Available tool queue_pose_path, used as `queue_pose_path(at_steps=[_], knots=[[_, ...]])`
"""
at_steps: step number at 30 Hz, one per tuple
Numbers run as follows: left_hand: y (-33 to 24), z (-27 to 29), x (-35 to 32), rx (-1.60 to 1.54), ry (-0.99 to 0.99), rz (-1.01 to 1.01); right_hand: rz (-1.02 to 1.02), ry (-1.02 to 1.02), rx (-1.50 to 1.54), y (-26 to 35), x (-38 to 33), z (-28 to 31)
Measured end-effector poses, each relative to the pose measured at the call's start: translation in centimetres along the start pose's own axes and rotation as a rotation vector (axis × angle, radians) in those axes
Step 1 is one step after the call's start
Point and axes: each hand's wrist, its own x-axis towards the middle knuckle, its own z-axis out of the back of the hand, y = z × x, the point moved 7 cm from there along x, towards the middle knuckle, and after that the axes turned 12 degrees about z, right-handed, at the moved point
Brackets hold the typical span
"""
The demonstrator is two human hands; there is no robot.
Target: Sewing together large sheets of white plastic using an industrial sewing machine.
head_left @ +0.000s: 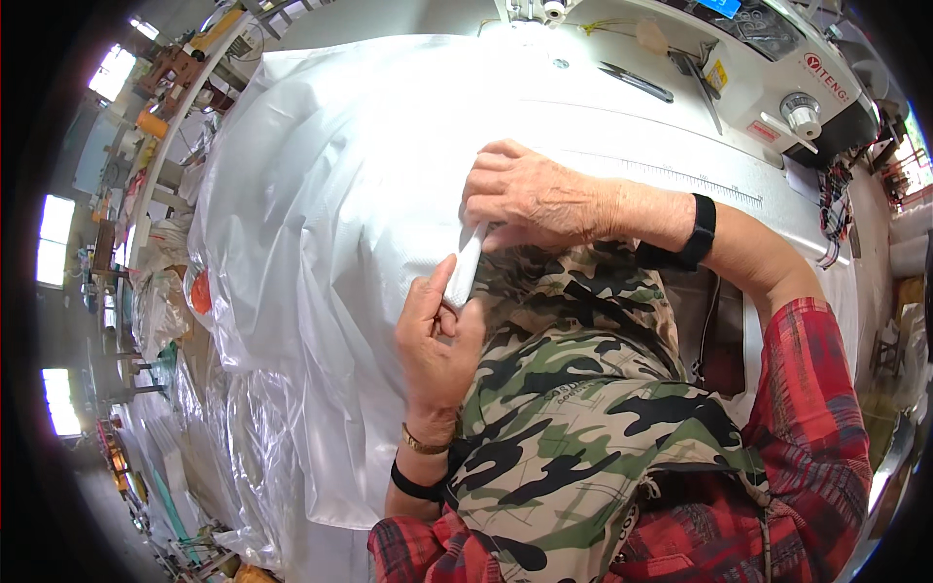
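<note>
Head camera view: before me, a wide, glossy white sheet of thin material (321, 214) spreads in wrinkles across a white table (622, 141). Its folded edge (466, 270) runs between the person's hands, just above a green, black and tan camouflage apron (593, 418). The left hand (437, 352) pinches the fold's lower end between thumb and fingers; the right hand (535, 199), fingers curled, grips its upper end. Beyond, a slim black tool (637, 83) lies near a white machine with a round dial (777, 92).
</note>
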Motion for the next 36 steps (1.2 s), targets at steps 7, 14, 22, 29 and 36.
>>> queue_pose_path(at_steps=[7, 14, 22, 29, 36], knots=[[-1.3, 0.0, 1.1, 0.240, -0.154, -0.092, -0.059, 0.029, -0.093, -4.6, -1.6, 1.1], [-1.0, 0.9, 1.8, 0.227, -0.235, -0.186, -0.150, 0.140, -0.136, -9.2, -2.6, 1.8], [-1.7, 2.0, 2.1, 0.305, -0.277, -0.234, -0.181, 0.207, -0.302, -12.7, -3.9, 3.2], [-0.4, 2.3, 2.2, 0.246, -0.193, -0.172, -0.204, 0.288, -0.478, -14.6, -4.1, 2.9], [0.3, -0.2, 2.4, 0.288, 0.127, -0.139, -0.264, 0.265, -0.748, -13.6, -3.9, 3.1]])
